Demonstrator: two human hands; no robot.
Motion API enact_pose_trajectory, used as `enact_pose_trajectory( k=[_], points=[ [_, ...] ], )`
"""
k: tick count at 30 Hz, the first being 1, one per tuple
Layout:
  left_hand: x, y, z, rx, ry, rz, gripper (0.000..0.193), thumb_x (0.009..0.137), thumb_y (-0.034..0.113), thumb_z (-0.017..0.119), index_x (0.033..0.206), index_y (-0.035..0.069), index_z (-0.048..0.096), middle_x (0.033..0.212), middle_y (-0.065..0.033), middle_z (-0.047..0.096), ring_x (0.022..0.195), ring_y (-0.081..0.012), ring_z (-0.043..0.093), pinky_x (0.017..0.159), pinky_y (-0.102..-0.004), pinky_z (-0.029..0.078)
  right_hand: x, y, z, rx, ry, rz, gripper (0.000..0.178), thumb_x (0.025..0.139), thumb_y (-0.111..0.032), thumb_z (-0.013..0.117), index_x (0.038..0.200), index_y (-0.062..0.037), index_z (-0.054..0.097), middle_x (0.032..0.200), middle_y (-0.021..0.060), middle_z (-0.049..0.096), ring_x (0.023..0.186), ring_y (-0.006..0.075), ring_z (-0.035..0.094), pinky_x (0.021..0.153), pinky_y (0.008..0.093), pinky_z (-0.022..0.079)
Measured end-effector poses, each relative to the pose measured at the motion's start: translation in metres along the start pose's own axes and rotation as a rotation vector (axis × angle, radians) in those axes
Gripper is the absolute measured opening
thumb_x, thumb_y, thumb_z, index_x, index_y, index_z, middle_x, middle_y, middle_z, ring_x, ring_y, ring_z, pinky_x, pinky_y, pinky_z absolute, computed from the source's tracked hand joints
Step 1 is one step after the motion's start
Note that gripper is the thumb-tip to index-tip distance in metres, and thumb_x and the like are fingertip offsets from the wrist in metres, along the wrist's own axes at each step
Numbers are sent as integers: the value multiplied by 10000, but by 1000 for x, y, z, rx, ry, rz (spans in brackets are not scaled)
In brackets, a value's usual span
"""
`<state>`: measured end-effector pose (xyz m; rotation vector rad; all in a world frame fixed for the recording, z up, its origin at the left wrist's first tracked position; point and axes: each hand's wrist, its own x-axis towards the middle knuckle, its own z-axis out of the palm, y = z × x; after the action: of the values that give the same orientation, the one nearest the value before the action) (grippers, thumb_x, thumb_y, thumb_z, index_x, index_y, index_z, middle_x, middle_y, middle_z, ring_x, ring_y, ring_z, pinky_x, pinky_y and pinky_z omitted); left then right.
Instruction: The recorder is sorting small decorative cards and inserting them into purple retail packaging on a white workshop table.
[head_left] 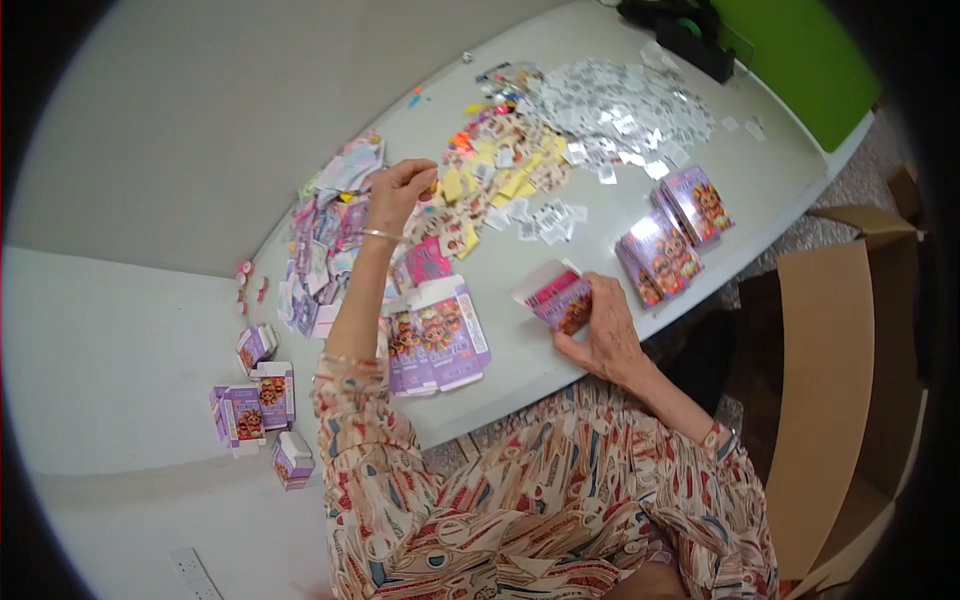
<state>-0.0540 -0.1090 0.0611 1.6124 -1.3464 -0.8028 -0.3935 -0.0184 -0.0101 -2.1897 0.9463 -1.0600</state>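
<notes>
My right hand [610, 335] grips a small purple carton [572, 308] with printed cartoon figures. The carton's top flap stands up, and something pink shows inside. Over the piles at the left, the fingers of my left hand [403, 190] are pinched together. A tiny orange-yellow bit shows at its fingertips, too small to name. Below that hand lie flattened purple cartons [437, 335] and a bright pink packet [428, 260]. Nearest to the right hand on its far side are closed purple cartons [662, 258], with more closed cartons [697, 203] behind them.
Silvery-white small packets [620, 105] form a wide heap at the back. Yellow and printed slips [515, 180] lie beside it, then pastel packets [320, 250]. Several small cartons [268, 395] stand at far left. A black tape dispenser [695, 48] and an open cardboard box [825, 390] are at right.
</notes>
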Motion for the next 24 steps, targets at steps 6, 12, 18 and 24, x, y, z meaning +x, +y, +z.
enact_pose_trajectory(
  k=[6,12,18,24],
  points=[
    [-116,116,79,74,-180,127,156,887,53,633,1030,-4,655,927,-60,679,780,-128,620,711,-270,504,5,1,5,-18,32,5,694,658,-140,758,1218,42,389,998,192,499,912,362,496,824,429,420],
    [-141,107,107,500,-116,590,201,851,-29,633,1051,-10,644,982,-129,668,859,-206,626,723,-298,491,4,-3,6,-11,18,8,722,654,-143,760,1235,37,370,1026,198,494,913,366,493,829,431,421],
    [-157,89,98,408,210,528,256,868,2,622,1123,15,617,983,-113,669,818,-236,624,731,-317,494,2,-5,1,-14,47,6,771,658,-155,772,1261,37,332,1084,216,489,941,382,505,848,433,426],
    [-170,61,104,-415,106,-132,296,933,84,600,1213,3,552,1065,-73,632,851,-130,616,746,-257,500,8,-7,-5,4,-9,-24,864,640,-183,817,1297,22,294,1115,222,489,955,396,524,856,441,426]
  ],
)
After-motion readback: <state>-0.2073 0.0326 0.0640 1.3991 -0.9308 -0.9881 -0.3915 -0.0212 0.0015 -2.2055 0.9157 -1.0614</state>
